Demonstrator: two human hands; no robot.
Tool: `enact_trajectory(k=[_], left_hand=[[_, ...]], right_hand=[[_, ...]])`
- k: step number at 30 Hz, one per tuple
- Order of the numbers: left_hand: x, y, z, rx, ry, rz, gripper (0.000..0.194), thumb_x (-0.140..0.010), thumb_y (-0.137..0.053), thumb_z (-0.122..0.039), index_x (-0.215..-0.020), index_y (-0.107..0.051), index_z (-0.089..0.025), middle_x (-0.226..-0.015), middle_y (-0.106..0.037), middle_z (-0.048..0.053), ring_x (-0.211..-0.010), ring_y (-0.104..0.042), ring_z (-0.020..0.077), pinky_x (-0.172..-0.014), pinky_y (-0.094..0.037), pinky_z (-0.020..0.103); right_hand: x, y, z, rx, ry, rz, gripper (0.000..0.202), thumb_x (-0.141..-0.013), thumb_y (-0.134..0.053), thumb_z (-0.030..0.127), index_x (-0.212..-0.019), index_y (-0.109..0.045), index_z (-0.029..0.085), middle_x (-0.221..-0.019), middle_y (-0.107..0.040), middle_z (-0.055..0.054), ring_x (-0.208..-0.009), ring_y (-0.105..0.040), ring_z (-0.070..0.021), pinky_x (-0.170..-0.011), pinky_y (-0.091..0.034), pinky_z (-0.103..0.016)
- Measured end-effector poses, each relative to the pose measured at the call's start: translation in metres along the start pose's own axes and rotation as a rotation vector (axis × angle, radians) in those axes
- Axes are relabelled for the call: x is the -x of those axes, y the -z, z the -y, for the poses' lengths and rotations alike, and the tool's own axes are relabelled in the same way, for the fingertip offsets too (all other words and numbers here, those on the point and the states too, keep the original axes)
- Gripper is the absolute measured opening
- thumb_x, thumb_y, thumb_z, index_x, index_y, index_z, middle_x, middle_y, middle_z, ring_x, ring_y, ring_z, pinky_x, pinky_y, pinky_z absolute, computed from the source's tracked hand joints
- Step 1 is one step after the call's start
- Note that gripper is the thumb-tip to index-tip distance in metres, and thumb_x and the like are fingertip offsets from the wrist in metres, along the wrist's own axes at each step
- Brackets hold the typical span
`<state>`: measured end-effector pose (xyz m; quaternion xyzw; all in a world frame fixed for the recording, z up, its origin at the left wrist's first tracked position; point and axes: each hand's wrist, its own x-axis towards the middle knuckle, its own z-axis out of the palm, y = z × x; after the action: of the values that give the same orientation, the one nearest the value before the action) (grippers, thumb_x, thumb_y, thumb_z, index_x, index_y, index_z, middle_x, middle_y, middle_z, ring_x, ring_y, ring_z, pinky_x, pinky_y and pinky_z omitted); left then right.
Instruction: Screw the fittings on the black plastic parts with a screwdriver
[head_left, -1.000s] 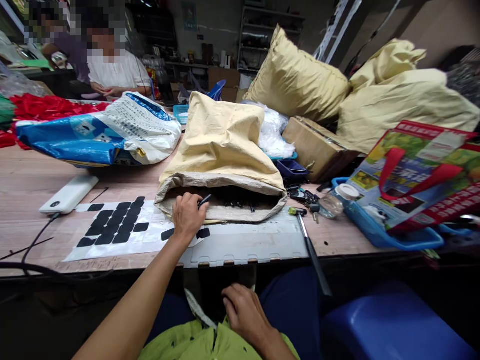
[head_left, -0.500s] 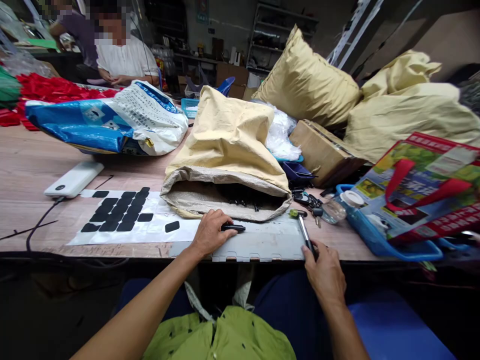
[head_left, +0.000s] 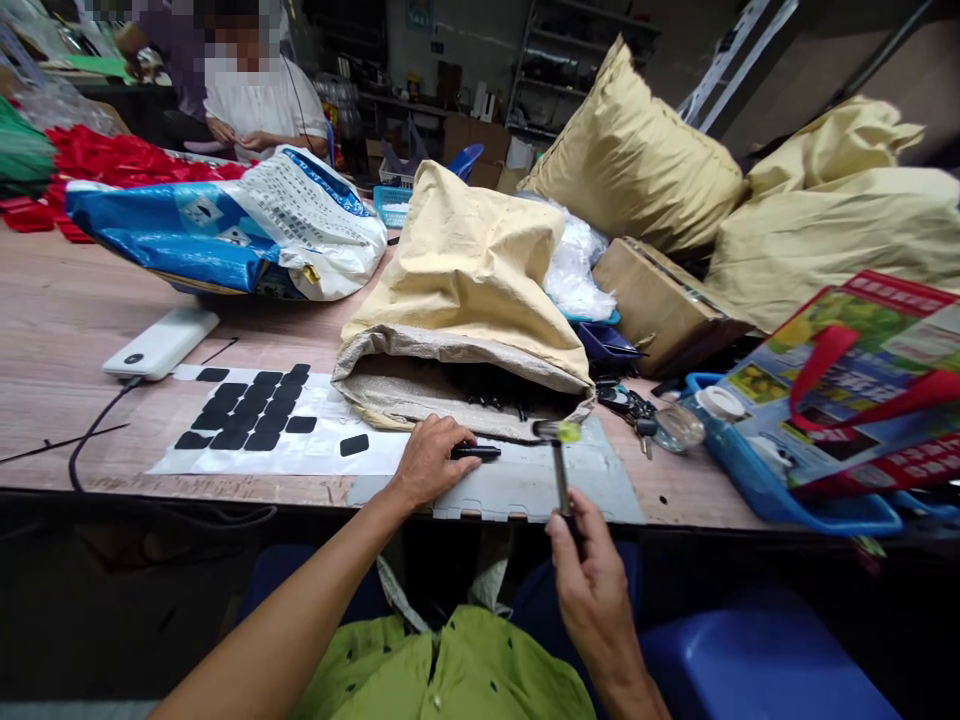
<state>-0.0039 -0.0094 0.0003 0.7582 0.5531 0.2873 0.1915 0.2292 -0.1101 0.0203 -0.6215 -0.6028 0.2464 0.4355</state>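
My left hand (head_left: 429,468) rests on a grey board (head_left: 517,490), its fingers closed on a black pen-like tube (head_left: 480,453) that lies flat and points right. In my right hand (head_left: 596,585) is a small hammer (head_left: 561,470) with a yellow-green tip on its head, raised with the head just right of the tube and apart from it. Directly behind my left hand lies a cream sack (head_left: 469,240), its mouth facing me, with black pieces inside that are too dark to make out. Left of the hand, black rounded patches (head_left: 247,410) sit on a white sheet (head_left: 300,455).
A white power bank (head_left: 161,343) with a cable and a blue-white bag (head_left: 225,225) are at left. Keys (head_left: 641,420), a clear jar (head_left: 679,428) and a blue basket (head_left: 825,515) holding a red-handled bag stand at right. Two people sit beyond the table.
My right hand has lifted the hammer and swung it left, bringing its head near the black tube. My left hand keeps its hold. The view has shifted slightly.
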Motion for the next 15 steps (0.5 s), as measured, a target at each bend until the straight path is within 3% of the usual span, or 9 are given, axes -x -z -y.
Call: enact_trajectory(k=[2,5,10,15], left_hand=[[0.000,0.000,0.001,-0.001,-0.001,-0.006,0.017,-0.082,-0.078,-0.033,-0.097,-0.074,-0.026,-0.094,-0.068,0.003,-0.098,-0.054,0.0245,-0.086,-0.040,0.037],[0.001,0.000,0.001,0.019,0.008,-0.011,0.015,-0.082,-0.078,-0.032,-0.096,-0.076,-0.026,-0.093,-0.068,0.003,-0.098,-0.055,0.0243,-0.085,-0.040,0.037],[0.001,0.000,0.001,0.046,0.015,-0.009,0.017,-0.080,-0.079,-0.030,-0.097,-0.077,-0.027,-0.092,-0.068,0.003,-0.096,-0.055,0.0238,-0.084,-0.040,0.037],[0.001,0.001,0.001,0.055,0.032,-0.017,0.016,-0.079,-0.079,-0.029,-0.095,-0.077,-0.026,-0.092,-0.069,0.003,-0.096,-0.056,0.0240,-0.084,-0.040,0.038]], right_hand=[[0.003,-0.009,0.003,0.076,0.033,0.118,0.044,-0.098,-0.054,0.038,-0.139,-0.057,0.021,-0.132,-0.067,-0.012,-0.120,-0.064,-0.0258,-0.100,-0.055,-0.040],[0.004,-0.019,0.007,0.114,0.113,0.217,0.047,-0.100,-0.049,0.033,-0.146,-0.051,0.022,-0.141,-0.062,-0.011,-0.127,-0.061,-0.0252,-0.108,-0.050,-0.042],[0.006,-0.027,0.009,0.171,0.251,0.204,0.049,-0.102,-0.046,0.026,-0.151,-0.047,0.024,-0.143,-0.061,-0.008,-0.129,-0.060,-0.0224,-0.109,-0.051,-0.037],[0.005,-0.025,0.008,0.182,0.235,0.246,0.048,-0.102,-0.045,0.025,-0.149,-0.050,0.026,-0.141,-0.062,-0.007,-0.128,-0.061,-0.0222,-0.107,-0.053,-0.037]])
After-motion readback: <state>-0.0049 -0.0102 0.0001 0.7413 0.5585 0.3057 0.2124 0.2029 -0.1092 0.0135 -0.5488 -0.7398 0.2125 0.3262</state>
